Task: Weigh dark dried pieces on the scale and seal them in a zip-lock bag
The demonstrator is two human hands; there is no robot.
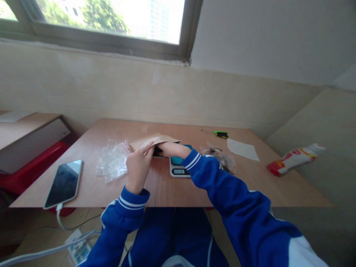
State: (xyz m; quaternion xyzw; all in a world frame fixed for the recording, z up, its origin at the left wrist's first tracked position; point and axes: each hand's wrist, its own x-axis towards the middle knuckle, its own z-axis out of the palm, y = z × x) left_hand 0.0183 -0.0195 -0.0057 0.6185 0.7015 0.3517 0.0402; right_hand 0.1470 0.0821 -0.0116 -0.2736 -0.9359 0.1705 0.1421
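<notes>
A brown paper bag [151, 139] lies on its side above the table, its mouth facing right. My left hand [139, 163] pinches the near edge of its opening between thumb and fingers. Into that opening reaches my right hand [174, 149]; its fingers are hidden inside, so what they hold does not show. Something dark shows at the bag's mouth. Under my right wrist stands a white kitchen scale [179, 172] with a small display and a blue-green top, partly covered by the sleeve. Left of the bag are clear zip bags [111, 163].
A phone [64, 181] with a charging cable lies at the table's left edge. Behind my right arm are clear bags of small dark items [224, 159]. Farther right are a green-handled screwdriver [221, 132], white paper [243, 149] and a red-and-white bottle [294, 159]. A wall closes the back.
</notes>
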